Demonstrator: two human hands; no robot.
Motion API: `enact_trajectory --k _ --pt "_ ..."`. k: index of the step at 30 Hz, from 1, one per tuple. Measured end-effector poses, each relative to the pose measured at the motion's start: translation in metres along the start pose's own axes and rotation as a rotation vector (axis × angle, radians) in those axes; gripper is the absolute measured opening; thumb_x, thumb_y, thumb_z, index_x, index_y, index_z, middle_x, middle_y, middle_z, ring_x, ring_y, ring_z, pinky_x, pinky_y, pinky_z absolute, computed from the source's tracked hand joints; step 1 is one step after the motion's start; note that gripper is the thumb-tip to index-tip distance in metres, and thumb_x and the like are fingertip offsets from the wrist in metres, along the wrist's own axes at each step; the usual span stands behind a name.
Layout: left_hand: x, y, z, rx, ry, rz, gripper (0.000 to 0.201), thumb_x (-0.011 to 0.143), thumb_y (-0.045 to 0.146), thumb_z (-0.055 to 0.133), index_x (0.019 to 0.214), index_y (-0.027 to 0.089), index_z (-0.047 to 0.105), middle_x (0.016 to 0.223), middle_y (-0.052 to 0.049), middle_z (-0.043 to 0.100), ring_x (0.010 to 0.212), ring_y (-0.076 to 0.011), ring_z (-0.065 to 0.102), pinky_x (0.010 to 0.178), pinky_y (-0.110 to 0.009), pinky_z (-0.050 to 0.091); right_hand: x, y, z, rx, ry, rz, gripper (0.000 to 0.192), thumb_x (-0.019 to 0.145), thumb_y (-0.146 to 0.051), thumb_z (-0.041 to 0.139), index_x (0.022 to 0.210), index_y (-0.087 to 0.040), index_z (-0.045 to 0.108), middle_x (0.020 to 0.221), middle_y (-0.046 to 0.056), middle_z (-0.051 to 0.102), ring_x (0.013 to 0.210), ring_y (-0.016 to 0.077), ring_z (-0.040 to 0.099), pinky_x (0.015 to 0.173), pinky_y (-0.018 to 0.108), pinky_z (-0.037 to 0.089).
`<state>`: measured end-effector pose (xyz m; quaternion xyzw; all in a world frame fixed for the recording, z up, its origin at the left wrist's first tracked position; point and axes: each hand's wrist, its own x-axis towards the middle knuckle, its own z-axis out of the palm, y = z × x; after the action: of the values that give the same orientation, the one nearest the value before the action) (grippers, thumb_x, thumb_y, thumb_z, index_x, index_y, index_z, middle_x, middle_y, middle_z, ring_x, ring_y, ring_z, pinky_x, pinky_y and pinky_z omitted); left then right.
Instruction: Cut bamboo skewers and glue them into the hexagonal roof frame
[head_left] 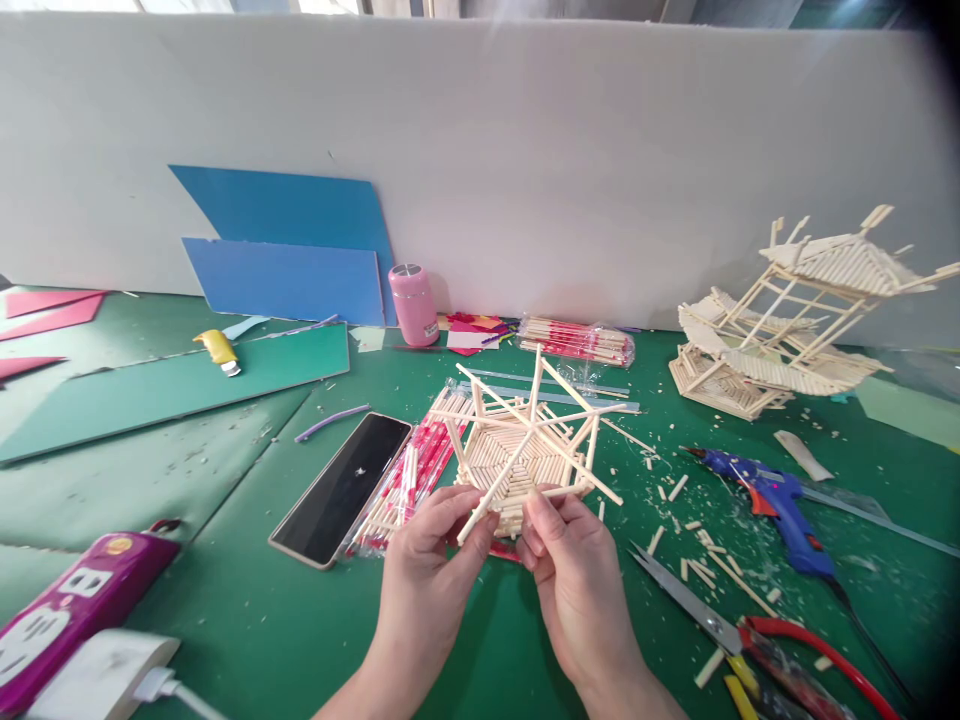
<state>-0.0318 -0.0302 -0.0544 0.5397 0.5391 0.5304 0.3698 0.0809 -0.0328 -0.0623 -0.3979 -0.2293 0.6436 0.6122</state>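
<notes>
A small pavilion-like model of pale wooden sticks (517, 455) stands in front of me, with a slatted floor, posts and crossing sticks on top. My left hand (442, 545) pinches the near left end of the model, where a long stick sticks out toward me. On the near right side, my right hand (574, 550) is closed on a stick along the model's front edge. Fingers hide part of the near side. Plastic packs of wooden sticks (409, 480) lie just left of the model, beside a dark-screened phone (341, 490).
At right lie a blue glue gun (772, 495), red-handled scissors (720, 620) and scattered stick offcuts (701, 570). A larger stick pavilion (780, 330) stands behind them. Further back are a pink flask (414, 305), blue boards (285, 275) and a yellow cutter (218, 350). A purple case (82, 600) lies at left.
</notes>
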Motion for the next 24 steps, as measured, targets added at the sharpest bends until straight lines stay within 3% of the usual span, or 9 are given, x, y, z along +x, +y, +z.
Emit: enact_trajectory --k 24 --pt "-0.0003 0.0002 0.0009 -0.01 -0.034 -0.051 0.009 0.071 0.02 0.065 0.076 0.017 0.072 0.081 -0.007 0.067 0.072 -0.0204 0.062 0.061 -0.029 0.052 -0.0001 -0.0018 0.0012 0.036 -0.026 0.022 0.026 0.075 -0.037 0.066 0.063 -0.018 0.052 0.051 -0.007 0.043 0.048 0.0068 0.035 0.051 0.022 0.032"
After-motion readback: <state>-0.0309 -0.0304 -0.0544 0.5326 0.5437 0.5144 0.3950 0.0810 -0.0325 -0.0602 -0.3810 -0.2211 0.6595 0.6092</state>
